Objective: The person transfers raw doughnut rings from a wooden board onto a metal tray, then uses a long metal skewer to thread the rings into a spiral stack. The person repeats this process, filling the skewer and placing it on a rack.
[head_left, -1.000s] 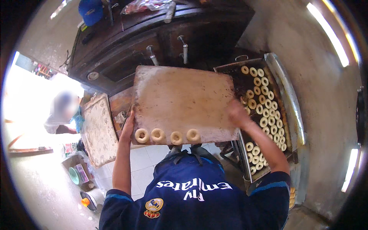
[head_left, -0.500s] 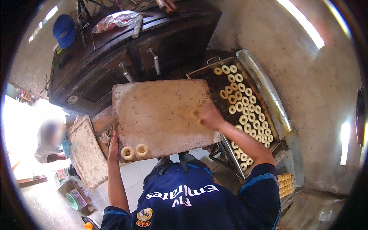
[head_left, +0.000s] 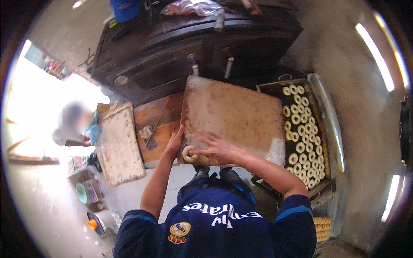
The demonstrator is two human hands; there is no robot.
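I hold a flat, worn baking tray [head_left: 234,109], dusty and stained brown, tilted in front of my body. My left hand [head_left: 175,142] is closed on its left edge near the lower corner. Over that same corner reaches my right hand [head_left: 215,148], fingers stretched out and slightly blurred. A pale dough ring [head_left: 188,153] lies there at its fingertips. Another ring seems partly hidden beneath the hand. To the right, a dark baking pan [head_left: 292,146] carries many similar rings in loose rows, and the held tray overlaps its left side.
A dark wooden cabinet [head_left: 159,64] stands behind the tray. At left, a second speckled tray [head_left: 120,144] rests by a wooden surface [head_left: 163,118]. A person [head_left: 73,124] is beyond it. Golden rings [head_left: 322,228] are stacked at lower right. A green bowl [head_left: 81,193] sits lower left.
My right hand has moved from the tray's right side to the rings at its lower left corner. Rings near that hand earlier no longer show there. The whole view has shifted.
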